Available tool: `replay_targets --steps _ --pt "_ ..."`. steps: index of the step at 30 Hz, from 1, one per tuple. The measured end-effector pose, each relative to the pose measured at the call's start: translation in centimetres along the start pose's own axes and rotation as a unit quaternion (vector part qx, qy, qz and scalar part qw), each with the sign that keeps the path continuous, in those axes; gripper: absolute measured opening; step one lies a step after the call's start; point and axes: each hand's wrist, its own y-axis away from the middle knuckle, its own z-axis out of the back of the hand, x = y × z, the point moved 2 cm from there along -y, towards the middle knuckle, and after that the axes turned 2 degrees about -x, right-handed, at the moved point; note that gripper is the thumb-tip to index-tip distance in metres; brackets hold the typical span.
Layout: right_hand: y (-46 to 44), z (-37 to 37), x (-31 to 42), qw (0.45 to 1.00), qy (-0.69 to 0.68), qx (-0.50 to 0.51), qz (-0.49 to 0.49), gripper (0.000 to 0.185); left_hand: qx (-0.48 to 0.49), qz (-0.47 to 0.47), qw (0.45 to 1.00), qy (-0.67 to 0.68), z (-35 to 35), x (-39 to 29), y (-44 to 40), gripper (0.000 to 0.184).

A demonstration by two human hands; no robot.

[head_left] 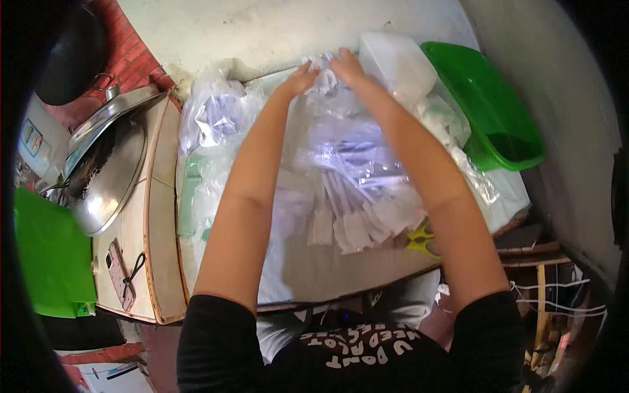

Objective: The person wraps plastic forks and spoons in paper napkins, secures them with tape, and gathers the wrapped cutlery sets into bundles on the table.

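Both arms reach to the far side of the table. My left hand (303, 79) has its fingers closed at the end of a clear plastic bag (331, 98). Just to the right, my right hand (347, 68) pinches the same crinkled plastic. The fingertips are small and partly lost in the shine. Nearer to me lies a shiny clear plastic pack (357, 147). Several thin white strips with wide, flat ends (354, 229) stick out from under it. Yellow-green scissors (421, 241) lie by my right forearm, which partly covers them.
More clear plastic bags (216, 118) fill the table's left side. At the back right stand a white container (396, 62) and a green basin (491, 111). On a tiled counter to the left are a metal lid (114, 183) and a phone (120, 275). A wall bounds the back.
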Motion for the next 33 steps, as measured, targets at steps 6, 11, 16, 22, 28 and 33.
replay_targets --steps 6,11,16,22,28,33 --pt "8.6 8.5 7.8 0.93 -0.265 0.254 -0.004 0.059 0.11 -0.02 0.984 -0.136 3.2 -3.7 5.2 0.072" --pt "16.6 13.9 8.1 0.84 0.436 0.322 -0.01 0.035 0.254 -0.118 0.939 -0.198 3.1 -8.3 11.7 0.061" --pt "22.0 16.6 1.5 0.873 0.259 0.353 0.215 0.029 0.085 -0.172 0.943 -0.27 0.1 -13.9 20.8 0.037" --pt "25.4 15.7 -0.7 0.849 0.394 0.181 0.302 0.025 0.155 -0.184 0.969 -0.055 -4.1 -14.3 26.0 0.028" --pt "27.7 16.7 4.7 0.896 0.343 0.08 0.269 0.028 0.218 0.03 0.96 0.175 -2.3 -15.8 31.8 0.039" --pt "32.2 10.0 10.3 0.936 0.047 0.213 0.278 0.048 0.019 0.0 0.797 0.604 -3.4 -15.0 35.2 0.045"
